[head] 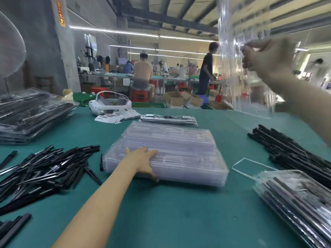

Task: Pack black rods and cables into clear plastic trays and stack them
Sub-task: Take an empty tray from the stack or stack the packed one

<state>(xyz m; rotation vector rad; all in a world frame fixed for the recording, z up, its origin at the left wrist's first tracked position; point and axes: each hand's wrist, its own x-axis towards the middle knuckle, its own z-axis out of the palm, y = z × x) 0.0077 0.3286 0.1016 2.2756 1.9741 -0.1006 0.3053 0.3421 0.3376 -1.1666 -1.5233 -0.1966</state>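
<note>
A stack of empty clear plastic trays (179, 151) lies in the middle of the green table. My left hand (143, 160) rests flat on the stack's near left corner, fingers straight, thumb down its front edge. My right hand (265, 56) is raised at the upper right and pinches a single clear tray (249, 83), which hangs nearly upright above the table. A loose heap of black rods (44, 167) lies at the left. Longer black rods (286, 149) lie piled at the right. Filled trays (300, 197) sit at the near right.
A tall stack of filled trays (30, 113) stands at the far left, another filled tray (168, 119) behind the empty stack. A white headset (109, 104) and paper labels (114, 117) lie at the table's back. A clear band (250, 167) lies at the right. Workers sit at benches beyond.
</note>
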